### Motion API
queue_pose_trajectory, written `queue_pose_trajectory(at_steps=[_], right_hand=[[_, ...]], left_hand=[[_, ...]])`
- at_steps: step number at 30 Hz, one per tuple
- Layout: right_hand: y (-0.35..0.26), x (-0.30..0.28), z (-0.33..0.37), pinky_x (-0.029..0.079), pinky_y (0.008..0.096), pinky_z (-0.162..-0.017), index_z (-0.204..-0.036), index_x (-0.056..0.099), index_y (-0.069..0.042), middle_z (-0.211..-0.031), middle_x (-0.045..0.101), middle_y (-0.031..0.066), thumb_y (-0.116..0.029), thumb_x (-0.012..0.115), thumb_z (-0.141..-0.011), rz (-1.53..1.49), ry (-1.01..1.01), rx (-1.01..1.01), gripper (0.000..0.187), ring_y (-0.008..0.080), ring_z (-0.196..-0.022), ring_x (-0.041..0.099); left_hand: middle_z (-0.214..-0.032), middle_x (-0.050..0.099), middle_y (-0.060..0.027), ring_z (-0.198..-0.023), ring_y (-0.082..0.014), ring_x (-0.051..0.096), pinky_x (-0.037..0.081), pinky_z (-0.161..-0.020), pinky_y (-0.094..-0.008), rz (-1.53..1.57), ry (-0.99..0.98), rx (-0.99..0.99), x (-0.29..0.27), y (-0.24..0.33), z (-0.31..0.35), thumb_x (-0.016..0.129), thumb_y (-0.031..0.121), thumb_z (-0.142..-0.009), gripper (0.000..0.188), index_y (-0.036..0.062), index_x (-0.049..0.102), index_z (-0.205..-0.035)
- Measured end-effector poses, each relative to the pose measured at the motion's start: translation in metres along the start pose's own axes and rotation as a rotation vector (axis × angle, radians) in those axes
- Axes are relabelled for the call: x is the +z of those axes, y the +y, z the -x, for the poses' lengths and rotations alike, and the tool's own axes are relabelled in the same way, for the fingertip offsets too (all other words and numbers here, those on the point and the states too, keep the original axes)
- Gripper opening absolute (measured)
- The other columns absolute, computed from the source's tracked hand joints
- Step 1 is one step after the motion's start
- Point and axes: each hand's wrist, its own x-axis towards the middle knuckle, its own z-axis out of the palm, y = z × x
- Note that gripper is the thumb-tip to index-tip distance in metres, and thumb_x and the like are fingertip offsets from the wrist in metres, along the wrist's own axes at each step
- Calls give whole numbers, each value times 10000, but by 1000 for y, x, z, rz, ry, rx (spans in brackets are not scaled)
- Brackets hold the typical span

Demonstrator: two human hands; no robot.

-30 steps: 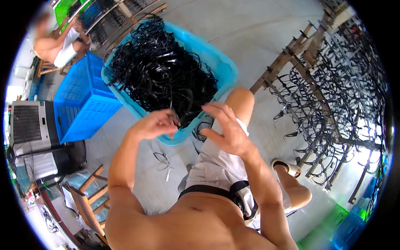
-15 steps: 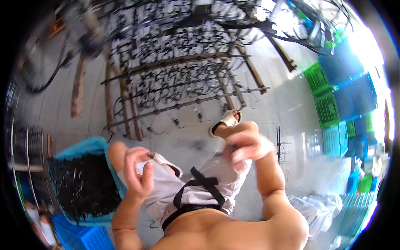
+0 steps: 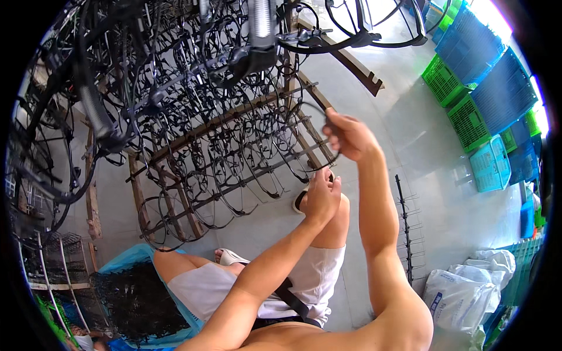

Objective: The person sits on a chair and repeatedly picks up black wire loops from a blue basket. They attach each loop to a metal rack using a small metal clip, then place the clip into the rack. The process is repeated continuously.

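My right hand point(image 3: 353, 139) is closed around the right side of a thin black hoop point(image 3: 313, 104), raised in front of the rack's right edge. Below it, my left hand point(image 3: 324, 196) reaches up over my right knee, its fingers drawn together at the hoop's lower curve; the exact contact is small and partly covered. Behind both hands stands a rack with brown bars point(image 3: 219, 126), hung densely with black, curved, hoop-like parts point(image 3: 222, 70). Several larger hoops hang close by at the top.
At my left is a light-blue basket point(image 3: 132, 253) full of thin black pieces. A hooked bar point(image 3: 404, 225) lies on the floor to the right, near white plastic bags point(image 3: 462, 292). Green crates point(image 3: 468, 121) and blue crates point(image 3: 503, 88) are stacked farther right.
My right hand has risen toward the rack, where the hoop now shows clearly in it. My left hand has crossed from the left to beside it. The view has shifted, and the rack looks nearer.
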Motion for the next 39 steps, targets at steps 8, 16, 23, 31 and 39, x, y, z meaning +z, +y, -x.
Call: queue_pose_trajectory(at_steps=[8, 16, 23, 31, 39], right_hand=[[31, -12, -43, 507, 277, -521, -950, 546, 20, -772, 594, 86, -285, 600, -911, 118, 11, 75, 312, 147, -579, 566], [71, -35, -47, 494, 268, -554, -875, 539, -3, -746, 595, 64, -261, 574, -925, 245, 41, 144, 266, 131, -597, 554], [74, -36, -39, 470, 245, -532, -869, 533, -19, -753, 592, 64, -260, 583, -925, 259, 52, 4, 252, 106, -574, 540], [79, -40, -31, 445, 238, -532, -853, 530, -34, -746, 602, 56, -248, 581, -929, 156, 65, -68, 233, 99, -573, 526], [73, -33, -13, 451, 239, -613, -836, 558, -15, -747, 606, 52, -248, 592, -914, 353, 77, -142, 249, 98, -640, 545]], left_hand=[[-966, 621, -158, -745, -260, 639, 496, -668, -370, 94, 52, -22, 15, -4, 2, 582, 152, -878, 195, 13, 506, -990], [-901, 667, -166, -755, -279, 665, 505, -676, -357, -84, 83, 47, 22, -18, -17, 571, 176, -898, 291, -35, 520, -1092], [-834, 680, -126, -723, -196, 654, 503, -667, -313, 81, 79, -76, 26, -19, -25, 579, 89, -874, 144, -22, 593, -964], [-796, 671, -81, -715, -136, 636, 503, -669, -271, 124, 85, -95, 26, -18, -17, 590, 74, -877, 149, -30, 580, -983], [-841, 646, -80, -711, -185, 616, 490, -677, -306, 79, 349, 5, 32, -14, -13, 592, 105, -882, 180, -14, 582, -1018]])
